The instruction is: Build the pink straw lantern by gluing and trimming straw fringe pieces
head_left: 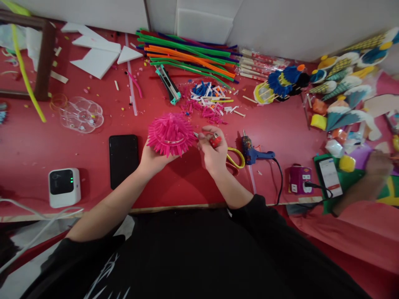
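Observation:
My left hand (153, 161) is closed around the underside of a round pink craft piece (171, 135) made of many short pointed strips. It is held above the red table. Just to its right, my right hand (214, 155) grips a small red-handled tool (215, 140). A narrow pale tip (196, 134) sticks out from the fingers towards the craft piece's right edge; I cannot tell whether they touch. Behind the hands lies a pile of short cut strips (212, 109), mostly pink, with white and blue ones. Yellow-handled scissors (237, 158) lie partly hidden beside my right wrist.
A blue glue gun (257, 155) with a cord lies right of my hand. Pipe cleaners (190, 54) and a box cutter (168, 84) lie behind. A black phone (124, 161) and white device (64, 187) are left. At right are a power socket (301, 179) and a co-worker's arm (358, 187).

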`<state>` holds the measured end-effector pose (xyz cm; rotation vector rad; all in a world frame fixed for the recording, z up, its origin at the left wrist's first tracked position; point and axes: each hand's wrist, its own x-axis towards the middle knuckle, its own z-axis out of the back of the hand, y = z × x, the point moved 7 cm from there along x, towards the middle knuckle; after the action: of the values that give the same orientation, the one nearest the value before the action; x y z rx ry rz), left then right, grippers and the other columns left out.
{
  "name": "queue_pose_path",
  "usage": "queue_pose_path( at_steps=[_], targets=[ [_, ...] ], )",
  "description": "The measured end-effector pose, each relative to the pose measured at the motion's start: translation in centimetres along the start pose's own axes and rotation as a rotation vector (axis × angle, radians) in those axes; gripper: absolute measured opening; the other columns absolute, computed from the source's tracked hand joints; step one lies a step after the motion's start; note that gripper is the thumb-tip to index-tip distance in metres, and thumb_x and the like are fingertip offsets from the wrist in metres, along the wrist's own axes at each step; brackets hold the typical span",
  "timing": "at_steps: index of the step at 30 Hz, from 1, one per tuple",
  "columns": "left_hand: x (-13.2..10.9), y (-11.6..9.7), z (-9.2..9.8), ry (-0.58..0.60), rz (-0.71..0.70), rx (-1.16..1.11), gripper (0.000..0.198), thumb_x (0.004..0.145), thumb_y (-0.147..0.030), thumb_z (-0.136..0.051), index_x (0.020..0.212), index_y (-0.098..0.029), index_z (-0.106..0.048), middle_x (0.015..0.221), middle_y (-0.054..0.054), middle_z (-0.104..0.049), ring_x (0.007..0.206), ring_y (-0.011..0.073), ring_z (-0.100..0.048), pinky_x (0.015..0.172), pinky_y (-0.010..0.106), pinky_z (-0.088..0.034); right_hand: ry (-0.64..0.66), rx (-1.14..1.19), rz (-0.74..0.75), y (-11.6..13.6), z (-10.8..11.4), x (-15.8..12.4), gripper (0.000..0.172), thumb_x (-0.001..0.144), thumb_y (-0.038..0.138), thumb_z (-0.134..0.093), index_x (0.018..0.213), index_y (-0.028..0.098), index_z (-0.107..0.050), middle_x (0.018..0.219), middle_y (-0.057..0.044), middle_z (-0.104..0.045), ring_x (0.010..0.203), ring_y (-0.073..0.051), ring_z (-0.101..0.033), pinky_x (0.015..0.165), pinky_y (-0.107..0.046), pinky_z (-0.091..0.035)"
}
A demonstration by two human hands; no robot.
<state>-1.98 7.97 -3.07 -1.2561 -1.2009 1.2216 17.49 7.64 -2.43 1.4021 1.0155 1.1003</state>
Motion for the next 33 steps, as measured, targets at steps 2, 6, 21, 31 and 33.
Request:
queue_pose_path(
  at_steps=[2,6,21,31,33],
  targets=[
    [0.0,-0.3,0.3,-0.049,-0.039,0.024,0.075,0.053,-0.054,-0.098,0.112,-0.02,-0.066,0.113,0.011,-0.076,0.117,0.0317,-0.072,0.113,0.052,-0.054,-0.048,0.049,-0.029,-0.5,0.4,0.4,0.025,0.094,0.05,-0.063,0.107,0.029,-0.057,0.055,0.012,-0.034,0.045,-0.009,-0.039,0.053,-0.026,-0.044],
    [-0.1,-0.8,0.7,-0.117,-0.082,0.047,0.073,0.058,-0.047,-0.097,0.116,-0.021,-0.06,0.116,0.01,-0.073,0.115,0.0294,-0.071,0.11,0.048,-0.055,-0.059,0.088,-0.079,-1.1,0.5,0.9,0.033,0.096,0.058,-0.057,0.105,0.027,-0.061,0.056,0.01,-0.044,0.05,-0.01,-0.05,0.057,-0.026,-0.049],
    [0.0,0.3,-0.3,0.03,0.09,-0.052,0.061,0.06,-0.064,-0.091,0.093,-0.019,-0.068,0.102,0.01,-0.08,0.096,0.0288,-0.076,0.095,0.045,-0.063,0.088,-0.063,-0.038,-0.8,-0.4,0.2,0.027,0.086,0.05,-0.074,0.092,0.024,-0.07,0.083,0.002,-0.066,0.075,-0.012,-0.064,0.073,-0.029,-0.055],
    [0.3,0.1,0.7,-0.092,0.021,-0.024,0.065,0.059,-0.049,-0.097,0.107,-0.018,-0.067,0.116,0.013,-0.077,0.115,0.0323,-0.074,0.109,0.05,-0.058,0.172,-0.654,0.046,1.4,1.6,1.4,0.033,0.087,0.022,-0.063,0.12,0.022,-0.057,0.089,0.0,-0.07,0.068,-0.014,-0.063,0.068,-0.03,-0.054],
    [0.6,0.5,1.0,-0.09,-0.025,0.025,0.076,0.054,-0.047,-0.099,0.114,-0.019,-0.063,0.122,0.013,-0.075,0.119,0.0333,-0.072,0.111,0.052,-0.056,0.213,-0.864,0.106,2.2,2.7,1.9,0.035,0.089,0.021,-0.058,0.125,0.019,-0.056,0.105,-0.009,-0.073,0.089,-0.021,-0.07,0.08,-0.037,-0.057]
  ],
)
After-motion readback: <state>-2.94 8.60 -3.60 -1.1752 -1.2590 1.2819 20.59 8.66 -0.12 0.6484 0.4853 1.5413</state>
